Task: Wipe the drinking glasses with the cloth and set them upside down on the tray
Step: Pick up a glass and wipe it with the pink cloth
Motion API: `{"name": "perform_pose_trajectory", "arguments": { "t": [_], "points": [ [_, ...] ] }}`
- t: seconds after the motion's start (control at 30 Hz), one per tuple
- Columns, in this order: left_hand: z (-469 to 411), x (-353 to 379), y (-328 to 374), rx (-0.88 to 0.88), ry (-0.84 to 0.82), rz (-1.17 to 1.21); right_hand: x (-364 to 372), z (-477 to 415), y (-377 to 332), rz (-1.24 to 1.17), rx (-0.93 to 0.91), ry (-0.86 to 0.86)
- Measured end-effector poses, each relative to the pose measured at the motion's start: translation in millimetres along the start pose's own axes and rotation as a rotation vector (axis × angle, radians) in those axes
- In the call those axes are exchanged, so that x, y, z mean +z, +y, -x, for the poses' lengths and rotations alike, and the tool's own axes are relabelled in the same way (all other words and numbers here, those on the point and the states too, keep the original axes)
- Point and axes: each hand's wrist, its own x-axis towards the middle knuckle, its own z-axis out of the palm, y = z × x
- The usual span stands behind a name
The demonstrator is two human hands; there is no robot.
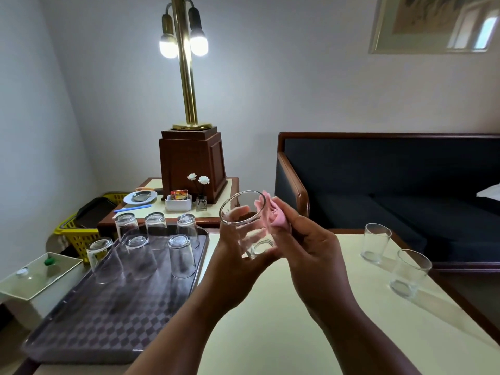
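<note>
the held glass [244, 226] is up in the air just to the right of the tray [108, 320], tilted with its mouth facing up and away. the left hand [232, 255] has its fingers curled round the lower body of the glass. the right hand [305, 247] pinches a bunched pink cloth [270, 212] against the outside of the rim on the side away from the tray. this looks like the wiping step for this glass; whether the inside is wiped yet cannot be told.

on the tray, six inverted glasses [181, 255] stand mouth down in two rows of three along its far half, so that share of the work looks done. the near half of the tray is bare patterned mat with room for more.

well to the right of the tray, two upright glasses [376, 242] stand on the pale surface [297, 334], close to each other and apparently not yet wiped. by this count six are finished, one is in hand and two are left.
</note>
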Motion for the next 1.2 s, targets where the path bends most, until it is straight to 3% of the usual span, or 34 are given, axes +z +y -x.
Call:
{"name": "perform_pose_trajectory", "arguments": {
  "t": [0.17, 0.37, 0.57, 0.7, 0.87, 0.93, 1.03, 1.2],
  "points": [
    [3, -2, -4, -0.046, -0.156, -0.050, -7, -4, 0, -0.044, 0.043, 0.010],
    [0, -7, -19, 0.131, 0.062, -0.351, -2, -4, 0, -0.091, 0.016, 0.009],
    [0, -6, -18, 0.215, 0.149, -0.423, -4, -3, -1, 0.164, -0.140, 0.083],
    [-1, -11, -26, 0.227, 0.132, -0.501, 0, -1, 5, 0.266, -0.179, 0.065],
    [-1, -16, -34, 0.219, 0.097, -0.545, -3, -3, 0, 0.309, -0.297, 0.235],
    [-1, -15, -34, 0.217, 0.090, -0.529, -6, -6, 9, 0.349, -0.264, 0.149],
    [0, -13, -35, 0.225, 0.070, -0.509, -2, -5, 25, 0.350, -0.106, -0.125],
    [0, -18, -40, 0.206, 0.056, -0.494, -5, -7, 26, 0.310, 0.026, -0.274]
  ]
}}
